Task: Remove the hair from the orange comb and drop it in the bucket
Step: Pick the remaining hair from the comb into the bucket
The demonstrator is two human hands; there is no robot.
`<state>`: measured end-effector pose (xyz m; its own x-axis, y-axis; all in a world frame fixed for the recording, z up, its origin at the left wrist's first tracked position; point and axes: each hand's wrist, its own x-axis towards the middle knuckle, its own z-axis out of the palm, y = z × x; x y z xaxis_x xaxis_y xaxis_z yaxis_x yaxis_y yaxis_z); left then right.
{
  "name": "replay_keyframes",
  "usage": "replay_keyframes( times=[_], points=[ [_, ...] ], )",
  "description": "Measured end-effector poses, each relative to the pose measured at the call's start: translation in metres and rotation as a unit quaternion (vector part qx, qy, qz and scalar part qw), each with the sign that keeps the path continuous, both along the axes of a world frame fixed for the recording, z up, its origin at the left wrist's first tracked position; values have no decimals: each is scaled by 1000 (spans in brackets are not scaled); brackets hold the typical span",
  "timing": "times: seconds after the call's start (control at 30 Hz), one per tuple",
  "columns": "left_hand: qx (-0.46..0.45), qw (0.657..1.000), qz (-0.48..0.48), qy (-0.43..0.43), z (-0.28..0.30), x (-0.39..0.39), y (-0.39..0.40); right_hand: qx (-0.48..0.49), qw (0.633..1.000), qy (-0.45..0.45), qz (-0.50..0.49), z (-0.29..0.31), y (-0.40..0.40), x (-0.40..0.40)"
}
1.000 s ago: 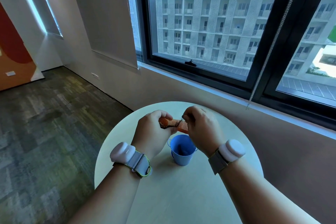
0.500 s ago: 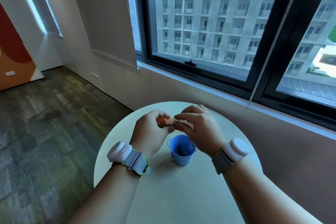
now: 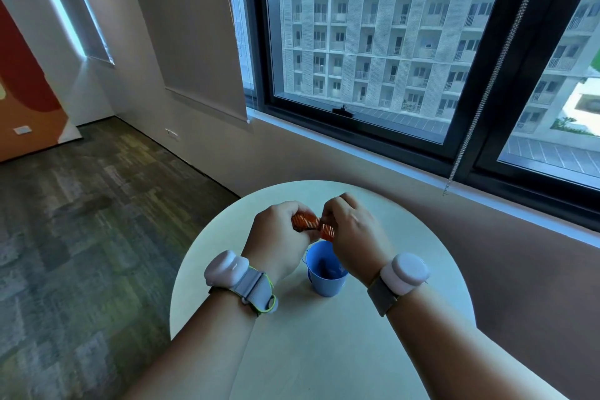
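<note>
The orange comb (image 3: 312,226) is held in the air between both hands, above the far rim of the blue bucket (image 3: 325,271). The left hand (image 3: 278,237) has its fingers curled round the comb's left end. The right hand (image 3: 352,237) has fingertips bent onto the comb's right part, seemingly pinching at the teeth; whether any hair sits between those fingers is too small to tell. The bucket stands upright just below and nearer the person than the grip, on a round pale table (image 3: 324,334), with something dark inside it. Each wrist carries a white device on a strap. Beyond the grip runs a window (image 3: 373,52) with a beaded blind cord (image 3: 487,81) hanging to its right
</note>
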<state>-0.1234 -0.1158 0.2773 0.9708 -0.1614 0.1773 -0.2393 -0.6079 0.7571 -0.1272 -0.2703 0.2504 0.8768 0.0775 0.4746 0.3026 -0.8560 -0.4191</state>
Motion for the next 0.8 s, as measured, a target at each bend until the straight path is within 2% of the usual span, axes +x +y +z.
replay_keyframes(
  times=[0.17, 0.4, 0.53, 0.67, 0.8],
  points=[
    [11, 1000, -21, -7, -5, -2, 2, 9, 999, 34, -6, 0, 0, 0],
    [75, 994, -66, -38, 2, 8, 3, 33, 998, 56, -9, 10, 2, 2],
    [51, 997, -43, -48, -3, 9, 3, 46, 998, 53, 3, 15, 1, 1],
    [61, 996, -33, -57, -10, 11, 2, 18, 999, 44, 17, 24, 1, 4],
    [28, 995, -47, -80, -11, 10, 1, 56, 998, 32, -20, 24, -4, 9]
  ],
)
